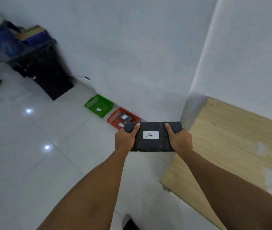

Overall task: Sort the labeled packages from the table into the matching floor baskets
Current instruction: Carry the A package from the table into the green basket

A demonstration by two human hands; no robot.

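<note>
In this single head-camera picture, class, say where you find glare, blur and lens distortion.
Head view: glare shows as two bright spots on the glossy floor tiles; the dark cabinet at upper left is smeared by blur, while the black package and its "A" label, held by the left hand and right hand, stay sharp; wide-angle distortion bends the wall corner.

Black package (pixel 152 136) labelled "A" is gripped at both ends by left hand (pixel 125 140) and right hand (pixel 180 140), above red basket (pixel 113 119); green basket (pixel 98 105) is seen beside it.
</note>
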